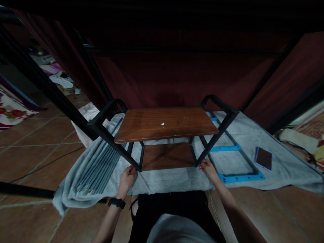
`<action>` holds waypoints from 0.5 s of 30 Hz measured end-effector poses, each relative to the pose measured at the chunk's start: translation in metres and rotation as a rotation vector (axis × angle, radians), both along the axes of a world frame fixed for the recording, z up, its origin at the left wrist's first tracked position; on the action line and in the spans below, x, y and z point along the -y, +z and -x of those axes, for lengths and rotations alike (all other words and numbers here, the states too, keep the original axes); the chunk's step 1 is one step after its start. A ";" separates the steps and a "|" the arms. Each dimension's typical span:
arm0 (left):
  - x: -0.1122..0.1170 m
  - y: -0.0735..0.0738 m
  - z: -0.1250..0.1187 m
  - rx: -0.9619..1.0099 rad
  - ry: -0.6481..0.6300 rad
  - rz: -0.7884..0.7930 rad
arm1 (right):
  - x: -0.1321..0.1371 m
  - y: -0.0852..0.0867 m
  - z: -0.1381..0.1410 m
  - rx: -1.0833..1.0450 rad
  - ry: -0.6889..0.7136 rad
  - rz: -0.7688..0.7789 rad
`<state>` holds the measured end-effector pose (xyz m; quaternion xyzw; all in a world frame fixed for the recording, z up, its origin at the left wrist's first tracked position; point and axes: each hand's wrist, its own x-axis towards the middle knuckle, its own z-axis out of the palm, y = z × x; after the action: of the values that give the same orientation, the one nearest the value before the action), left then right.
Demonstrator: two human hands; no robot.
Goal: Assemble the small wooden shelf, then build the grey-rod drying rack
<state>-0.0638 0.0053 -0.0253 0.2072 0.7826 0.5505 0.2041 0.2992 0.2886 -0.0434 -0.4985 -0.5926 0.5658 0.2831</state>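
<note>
A small two-tier shelf with black metal sides stands on a grey cloth in front of me. Its wood-look upper board [167, 123] has a small white mark, and a matching lower board [168, 157] sits beneath it. My left hand [128, 177] is at the front left bottom corner, fingers closed against the black frame [117, 146]. At the front right bottom corner, my right hand [207, 167] has its fingers curled against the frame in the same way. Some fingertips of both hands are hidden by the frame or too dark to make out.
Several thin grey tubes [101, 172] lie on the grey cloth [174, 182] to the left. Right of the shelf is a blue-and-dark ladder-like frame [240, 178], with a phone [263, 158] beside it. Dark posts and a maroon curtain [162, 77] surround the surface.
</note>
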 end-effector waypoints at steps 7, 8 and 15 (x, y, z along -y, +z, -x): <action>-0.007 0.013 -0.002 -0.035 -0.030 0.075 | 0.000 -0.006 0.005 0.009 0.003 -0.039; -0.007 0.013 -0.003 -0.020 -0.032 0.092 | 0.000 -0.006 0.004 0.011 0.015 -0.042; -0.009 -0.001 0.000 0.069 -0.036 0.063 | 0.002 -0.002 -0.002 0.043 0.102 0.006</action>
<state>-0.0633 0.0140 -0.0267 0.1954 0.7881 0.5288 0.2472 0.3013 0.2871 -0.0449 -0.4808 -0.6215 0.5702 0.2396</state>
